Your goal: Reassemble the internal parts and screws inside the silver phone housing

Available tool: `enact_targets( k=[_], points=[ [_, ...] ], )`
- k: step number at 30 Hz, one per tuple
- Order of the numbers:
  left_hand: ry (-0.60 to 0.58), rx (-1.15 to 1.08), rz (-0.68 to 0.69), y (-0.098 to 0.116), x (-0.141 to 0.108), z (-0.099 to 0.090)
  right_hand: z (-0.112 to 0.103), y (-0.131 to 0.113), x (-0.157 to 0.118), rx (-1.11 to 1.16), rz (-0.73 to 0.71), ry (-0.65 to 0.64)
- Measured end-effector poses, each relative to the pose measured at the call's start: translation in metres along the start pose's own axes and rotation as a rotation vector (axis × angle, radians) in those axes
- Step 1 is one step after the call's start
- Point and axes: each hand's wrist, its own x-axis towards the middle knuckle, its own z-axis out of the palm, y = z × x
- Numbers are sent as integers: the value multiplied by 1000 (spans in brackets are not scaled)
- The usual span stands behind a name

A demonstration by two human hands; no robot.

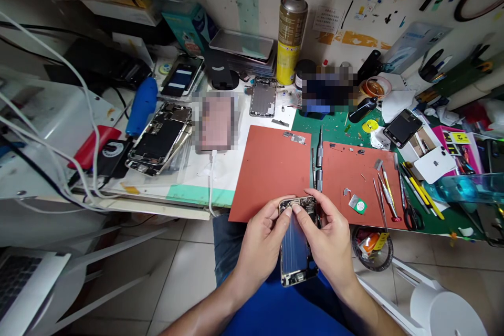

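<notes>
An opened phone body, its metal frame and inner parts showing, is held over my lap at the bench's front edge. My left hand grips its left side, thumb pressing near the top. My right hand clasps the right side, with fingertips at the top edge. Just beyond the phone lie two red work mats, and a screwdriver rests between them.
Tweezers and small tools lie on the right mat. A stack of opened phones sits at the left, another phone housing at the back, next to a spray can. White cables trail at the left. A round cup hangs at the bench edge.
</notes>
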Motion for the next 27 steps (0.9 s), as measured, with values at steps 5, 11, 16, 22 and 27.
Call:
enact_targets(
  k=[5,11,16,22,27],
  points=[
    [-26,-63,-44,-4,1,-4,-5,-2,2,-32,1,-24],
    [-47,-143,-93,-9,1,-8,-6,-3,3,-93,-5,-61],
    [-72,-154,-82,-6,0,-6,-3,-1,1,-232,-278,130],
    [-63,-44,-42,-3,-1,-4,-14,-4,6,-370,-697,-61],
    [-69,121,19,-2,-3,-4,-20,-4,17,-382,-798,-219]
  ],
)
